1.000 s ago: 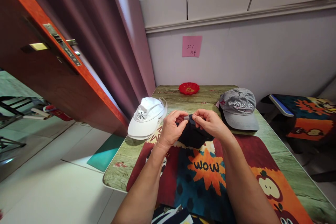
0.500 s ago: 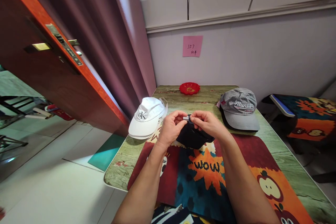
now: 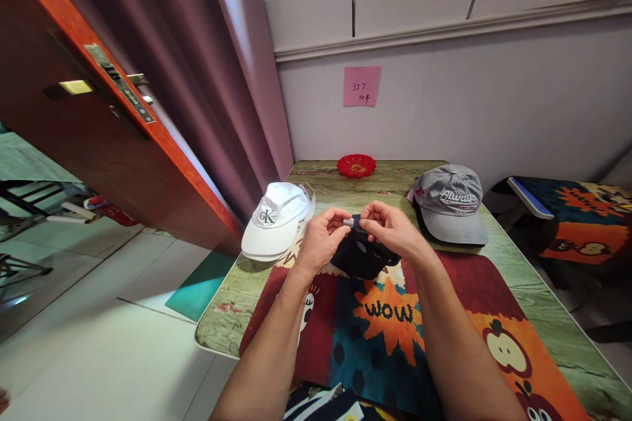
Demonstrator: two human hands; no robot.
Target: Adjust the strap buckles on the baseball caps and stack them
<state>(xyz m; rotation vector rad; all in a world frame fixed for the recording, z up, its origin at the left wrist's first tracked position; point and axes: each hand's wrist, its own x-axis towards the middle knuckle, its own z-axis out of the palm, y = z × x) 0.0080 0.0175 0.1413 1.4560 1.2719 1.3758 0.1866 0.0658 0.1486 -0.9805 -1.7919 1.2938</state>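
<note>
A black cap (image 3: 363, 262) is between my hands, over the far part of the colourful mat (image 3: 385, 355). My left hand (image 3: 323, 237) pinches a small silvery buckle (image 3: 349, 222) at the cap's strap between thumb and fingers. Just to its right, my right hand (image 3: 388, 227) pinches the dark strap beside the buckle. A white cap (image 3: 276, 220) with a "CK" mark lies to the left of my left hand. To the right sits a grey cap (image 3: 451, 204) with "Always" lettering.
A red scalloped dish (image 3: 356, 166) stands at the back of the wood-patterned table (image 3: 222, 325). A pink note (image 3: 362, 86) hangs on the wall. The orange-edged door (image 3: 162, 151) and purple curtain are on the left. Another table with a similar mat is at right.
My right hand has shifted slightly up and right, its fingers a little farther from the buckle. The black cap has changed shape slightly. My left hand keeps its pinch.
</note>
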